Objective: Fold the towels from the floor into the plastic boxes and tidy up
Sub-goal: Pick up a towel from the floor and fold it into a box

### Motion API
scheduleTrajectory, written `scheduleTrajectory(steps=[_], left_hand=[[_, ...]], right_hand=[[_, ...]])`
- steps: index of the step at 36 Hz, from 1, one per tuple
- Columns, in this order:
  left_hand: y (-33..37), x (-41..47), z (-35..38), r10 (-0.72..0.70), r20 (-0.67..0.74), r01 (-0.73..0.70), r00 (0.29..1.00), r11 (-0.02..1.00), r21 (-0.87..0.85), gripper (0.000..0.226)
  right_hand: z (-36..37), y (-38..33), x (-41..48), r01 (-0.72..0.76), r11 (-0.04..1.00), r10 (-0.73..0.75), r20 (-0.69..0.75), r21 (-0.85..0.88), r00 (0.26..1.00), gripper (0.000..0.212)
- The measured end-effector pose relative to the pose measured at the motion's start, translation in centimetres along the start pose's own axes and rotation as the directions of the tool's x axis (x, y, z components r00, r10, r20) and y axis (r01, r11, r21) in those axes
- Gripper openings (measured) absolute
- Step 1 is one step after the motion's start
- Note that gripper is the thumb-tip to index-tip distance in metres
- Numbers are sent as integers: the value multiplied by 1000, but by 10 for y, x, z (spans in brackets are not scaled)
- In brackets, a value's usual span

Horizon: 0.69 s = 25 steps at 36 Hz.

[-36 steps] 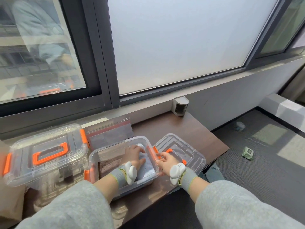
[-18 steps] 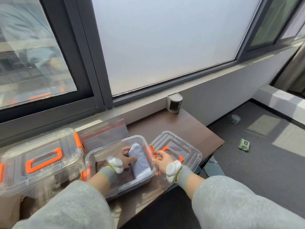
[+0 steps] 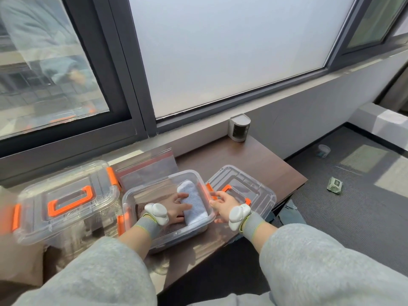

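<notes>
Standing at the far left of the dark brown wooden surface (image 3: 254, 160), the closed clear plastic box with orange handle and latches (image 3: 66, 199) sits where it did a second ago, with a clear zip bag (image 3: 145, 171) propped behind it against the window ledge. Next comes the open clear plastic box (image 3: 130, 195), a dark brown towel (image 3: 172, 230) lying flat on its bottom. A second ago the left hand (image 3: 174, 206) lay flat on top of the folded light blue-grey towel (image 3: 194, 204); it has since slid off to that towel's left side and now rests inside the box on the brown towel, released, its straight fingers touching the blue-grey towel's long side. The blue-grey towel lies lengthwise along the box's right wall, its top now uncovered. The right hand (image 3: 221, 202) stays outside that wall as before, fingers loosely spread and unclenched, touching the rim by the orange latch and holding nothing. Just beside it the loose clear plastic lid with orange handle (image 3: 247, 184) lies flat on the surface. Farther back a small grey cylindrical device (image 3: 239, 128) stands by the ledge. On the dark carpet floor (image 3: 353, 217) to the right lie a crumpled green packet (image 3: 335, 184) and, well apart, a small clear round object (image 3: 323, 150).
</notes>
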<state>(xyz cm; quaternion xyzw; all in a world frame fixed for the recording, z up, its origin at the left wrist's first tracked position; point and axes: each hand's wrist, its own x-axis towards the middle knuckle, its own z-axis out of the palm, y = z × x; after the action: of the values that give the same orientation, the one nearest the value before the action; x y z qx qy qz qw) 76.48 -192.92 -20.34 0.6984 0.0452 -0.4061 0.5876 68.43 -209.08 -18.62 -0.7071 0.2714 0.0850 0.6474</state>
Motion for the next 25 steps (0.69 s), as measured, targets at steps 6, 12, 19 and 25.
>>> scheduleTrajectory(steps=[6, 12, 19, 25], left_hand=[[2, -1, 3, 106, 61, -122, 992, 798, 590, 53], [-5, 2, 13, 187, -8, -145, 982, 787, 599, 65], [-8, 9, 14, 242, -150, -72, 959, 714, 697, 96], [-6, 21, 10, 277, -83, -112, 957, 621, 776, 102]], right_hand=[[1, 5, 4, -9, 1000, 10, -21, 14, 1000, 32], [5, 6, 2, -8, 1000, 8, -45, -3, 999, 32], [5, 7, 0, 4, 1000, -4, -67, -13, 998, 34], [-1, 2, -4, 23, 998, -26, -47, -61, 999, 35]])
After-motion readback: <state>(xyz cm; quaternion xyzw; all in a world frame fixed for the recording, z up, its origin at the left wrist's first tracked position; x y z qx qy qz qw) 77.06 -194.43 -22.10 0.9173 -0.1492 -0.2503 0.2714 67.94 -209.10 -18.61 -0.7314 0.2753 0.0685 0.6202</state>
